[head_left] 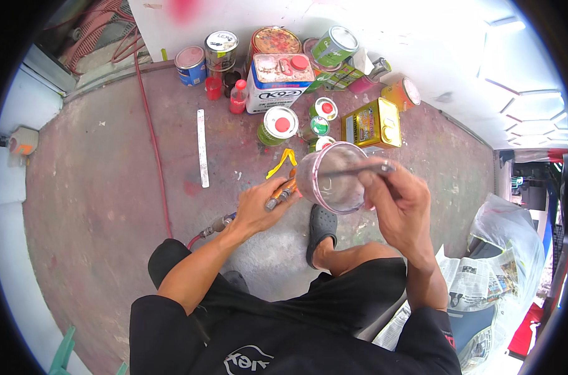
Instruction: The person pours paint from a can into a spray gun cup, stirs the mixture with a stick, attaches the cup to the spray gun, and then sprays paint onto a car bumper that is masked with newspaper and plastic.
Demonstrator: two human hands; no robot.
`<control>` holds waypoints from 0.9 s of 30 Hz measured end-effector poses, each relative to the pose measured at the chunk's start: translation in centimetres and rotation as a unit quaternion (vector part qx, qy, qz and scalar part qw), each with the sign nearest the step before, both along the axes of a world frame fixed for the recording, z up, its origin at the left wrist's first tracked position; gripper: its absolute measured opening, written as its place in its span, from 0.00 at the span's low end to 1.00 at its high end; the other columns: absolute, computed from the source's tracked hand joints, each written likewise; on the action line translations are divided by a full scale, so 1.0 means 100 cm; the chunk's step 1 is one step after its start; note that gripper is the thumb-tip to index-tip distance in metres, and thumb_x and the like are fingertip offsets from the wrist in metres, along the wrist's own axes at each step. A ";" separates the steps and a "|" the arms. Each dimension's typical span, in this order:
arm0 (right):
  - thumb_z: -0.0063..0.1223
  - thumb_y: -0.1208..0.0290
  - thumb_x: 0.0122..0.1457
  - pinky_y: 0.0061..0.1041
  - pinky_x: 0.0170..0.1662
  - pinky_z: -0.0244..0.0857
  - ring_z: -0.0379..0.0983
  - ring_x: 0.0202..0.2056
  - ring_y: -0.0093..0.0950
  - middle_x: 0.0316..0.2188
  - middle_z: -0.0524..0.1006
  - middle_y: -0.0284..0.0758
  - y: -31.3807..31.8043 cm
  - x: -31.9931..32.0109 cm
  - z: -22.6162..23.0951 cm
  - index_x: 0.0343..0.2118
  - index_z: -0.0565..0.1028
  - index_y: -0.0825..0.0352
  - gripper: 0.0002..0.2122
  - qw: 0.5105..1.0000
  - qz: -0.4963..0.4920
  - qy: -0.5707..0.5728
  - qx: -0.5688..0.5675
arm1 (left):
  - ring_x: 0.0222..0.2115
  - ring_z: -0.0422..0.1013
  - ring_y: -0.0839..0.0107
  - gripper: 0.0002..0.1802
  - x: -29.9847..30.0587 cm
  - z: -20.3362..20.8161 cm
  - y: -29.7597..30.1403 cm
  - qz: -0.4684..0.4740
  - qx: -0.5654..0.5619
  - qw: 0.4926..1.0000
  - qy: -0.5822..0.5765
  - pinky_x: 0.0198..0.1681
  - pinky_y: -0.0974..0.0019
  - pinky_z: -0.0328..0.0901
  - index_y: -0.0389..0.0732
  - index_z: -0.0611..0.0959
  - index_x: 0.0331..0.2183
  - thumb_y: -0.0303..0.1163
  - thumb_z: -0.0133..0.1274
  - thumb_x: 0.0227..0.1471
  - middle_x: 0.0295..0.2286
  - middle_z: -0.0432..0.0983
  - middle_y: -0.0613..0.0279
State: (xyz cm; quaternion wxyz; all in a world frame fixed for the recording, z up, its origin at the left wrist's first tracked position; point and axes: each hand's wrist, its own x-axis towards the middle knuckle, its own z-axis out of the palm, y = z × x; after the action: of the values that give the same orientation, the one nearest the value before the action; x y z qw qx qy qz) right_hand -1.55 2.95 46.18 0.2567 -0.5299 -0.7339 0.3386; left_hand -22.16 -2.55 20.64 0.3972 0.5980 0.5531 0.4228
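Note:
My left hand [263,205] is closed around an orange and metal spray gun [283,192]. Beside it is a clear plastic cup [324,172] with a pinkish rim, its wide mouth turned up toward me. Whether the cup is fixed to the gun is hidden. A thin dark stick [359,167], slightly blurred, lies across the cup's mouth, pinched in my right hand [401,203]. That hand's fingers are at the cup's right rim. Below my left hand, a metal hose fitting [218,224] joins a red hose [161,181].
Paint cans, a large white thinner can [278,87], a red-capped bottle [238,99] and a gold tin [371,124] crowd the wall. A white strip [202,148] and a yellow strip [279,164] lie on the floor. Newspaper and plastic sheeting [503,250] are at right.

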 end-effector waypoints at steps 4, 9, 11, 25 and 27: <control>0.64 0.80 0.71 0.22 0.34 0.68 0.73 0.30 0.14 0.31 0.83 0.29 -0.003 0.015 0.000 0.51 0.86 0.70 0.08 1.000 -0.014 0.003 0.002 | 0.38 0.85 0.48 0.27 -0.001 0.002 -0.001 -0.002 -0.011 1.000 -0.012 0.38 0.51 0.74 0.41 0.88 0.51 0.53 0.68 0.63 0.38 0.88 0.49; 0.64 0.80 0.71 0.21 0.34 0.68 0.73 0.31 0.14 0.32 0.83 0.29 -0.003 0.002 0.003 0.50 0.86 0.71 0.08 1.000 0.018 0.006 0.011 | 0.38 0.85 0.48 0.27 0.000 0.002 -0.002 0.001 -0.001 1.000 -0.002 0.38 0.51 0.74 0.40 0.88 0.51 0.53 0.68 0.63 0.38 0.88 0.49; 0.64 0.80 0.71 0.22 0.34 0.68 0.72 0.30 0.14 0.31 0.83 0.32 -0.008 0.012 -0.001 0.49 0.86 0.71 0.08 1.000 0.013 0.012 -0.007 | 0.38 0.85 0.48 0.28 -0.004 0.000 -0.004 0.010 0.020 1.000 0.008 0.38 0.52 0.74 0.40 0.88 0.51 0.53 0.68 0.63 0.38 0.88 0.49; 0.63 0.79 0.72 0.20 0.34 0.67 0.72 0.29 0.14 0.30 0.82 0.29 0.000 -0.001 0.000 0.50 0.86 0.71 0.08 0.999 0.001 0.033 0.011 | 0.37 0.85 0.49 0.27 0.002 0.006 -0.002 0.006 0.004 1.000 -0.023 0.38 0.53 0.74 0.41 0.89 0.53 0.52 0.69 0.63 0.38 0.88 0.50; 0.62 0.78 0.72 0.20 0.33 0.65 0.69 0.27 0.14 0.29 0.80 0.29 -0.007 0.005 -0.004 0.49 0.86 0.71 0.07 0.998 0.013 0.058 -0.016 | 0.37 0.85 0.49 0.27 0.000 0.006 -0.003 0.003 -0.005 1.000 -0.030 0.38 0.54 0.74 0.41 0.89 0.53 0.52 0.69 0.63 0.39 0.89 0.50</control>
State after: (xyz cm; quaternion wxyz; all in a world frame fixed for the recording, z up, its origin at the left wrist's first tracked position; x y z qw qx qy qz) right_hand -1.01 2.27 45.82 0.2857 -0.5040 -0.7192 0.3837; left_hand -22.11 -2.83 21.19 0.4154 0.5817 0.5448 0.4386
